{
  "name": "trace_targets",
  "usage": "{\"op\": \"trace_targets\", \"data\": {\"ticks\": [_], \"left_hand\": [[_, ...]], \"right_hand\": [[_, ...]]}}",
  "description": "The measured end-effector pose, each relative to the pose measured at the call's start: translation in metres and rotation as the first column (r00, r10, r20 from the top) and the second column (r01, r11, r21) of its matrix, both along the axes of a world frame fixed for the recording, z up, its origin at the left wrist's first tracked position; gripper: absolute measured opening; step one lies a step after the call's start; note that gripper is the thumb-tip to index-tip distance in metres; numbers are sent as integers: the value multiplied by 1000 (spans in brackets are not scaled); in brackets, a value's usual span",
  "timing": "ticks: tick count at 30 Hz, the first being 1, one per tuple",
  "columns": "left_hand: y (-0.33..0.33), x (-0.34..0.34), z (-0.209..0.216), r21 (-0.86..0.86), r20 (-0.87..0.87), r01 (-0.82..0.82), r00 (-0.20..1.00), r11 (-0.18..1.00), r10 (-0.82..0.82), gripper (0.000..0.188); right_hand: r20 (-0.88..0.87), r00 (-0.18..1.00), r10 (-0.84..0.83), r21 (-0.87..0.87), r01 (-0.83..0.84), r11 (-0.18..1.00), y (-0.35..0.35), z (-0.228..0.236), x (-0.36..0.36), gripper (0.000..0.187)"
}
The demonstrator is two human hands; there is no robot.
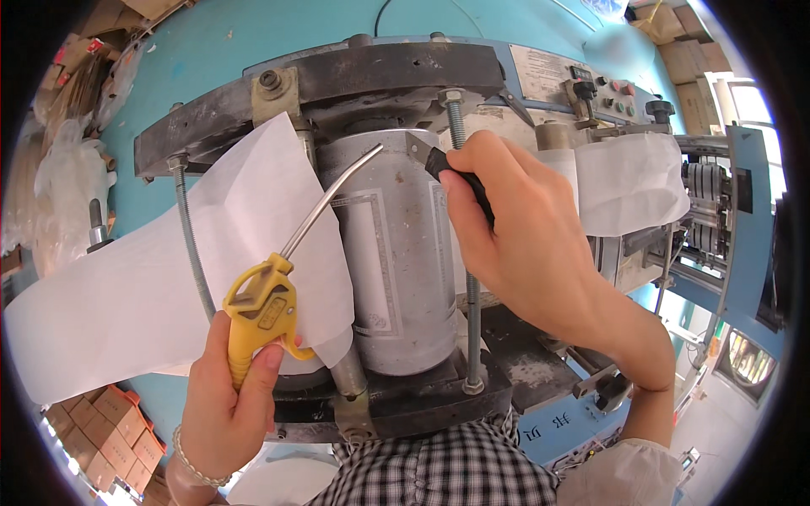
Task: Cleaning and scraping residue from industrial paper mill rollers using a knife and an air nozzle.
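My left hand (232,405) is wrapped round the handle of a yellow air blow gun (268,312). Its bent metal nozzle points up and right, over the grey metal cylinder (396,253). In my right hand (527,228) is a black-handled utility knife (460,179), its blade touching or just above the upper part of the cylinder. Rectangular ornamental frames show on the cylinder's surface. White paper web (228,202) runs from the left up to the cylinder's left side. Whether the knife's tip presses on the metal I cannot tell.
A black metal frame bar (337,80) crosses behind the cylinder. Threaded rods (190,228) stand left and right of it. A control panel (582,84) with buttons sits at the back right. More white paper (633,185) hangs over a roller. Cardboard boxes (105,434) are stacked at lower left.
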State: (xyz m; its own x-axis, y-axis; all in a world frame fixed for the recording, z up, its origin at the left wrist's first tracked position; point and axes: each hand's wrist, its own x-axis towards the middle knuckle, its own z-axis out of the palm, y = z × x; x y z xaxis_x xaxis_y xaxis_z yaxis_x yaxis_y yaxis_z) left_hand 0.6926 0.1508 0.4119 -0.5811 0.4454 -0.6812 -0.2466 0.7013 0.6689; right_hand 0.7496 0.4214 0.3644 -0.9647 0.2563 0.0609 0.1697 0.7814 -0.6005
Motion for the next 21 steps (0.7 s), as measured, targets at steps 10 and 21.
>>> {"op": "trace_targets", "data": {"ticks": [10, 21], "left_hand": [[7, -2, 4, -13, 6, -81, 997, 997, 82, 26], [8, -1, 4, -1, -1, -77, 997, 997, 77, 24]], "right_hand": [[-21, 1000, 8, 24, -8, 1000, 0, -1, 1, 11], [-49, 999, 2, 18, -1, 1000, 0, -3, 1, 11]]}}
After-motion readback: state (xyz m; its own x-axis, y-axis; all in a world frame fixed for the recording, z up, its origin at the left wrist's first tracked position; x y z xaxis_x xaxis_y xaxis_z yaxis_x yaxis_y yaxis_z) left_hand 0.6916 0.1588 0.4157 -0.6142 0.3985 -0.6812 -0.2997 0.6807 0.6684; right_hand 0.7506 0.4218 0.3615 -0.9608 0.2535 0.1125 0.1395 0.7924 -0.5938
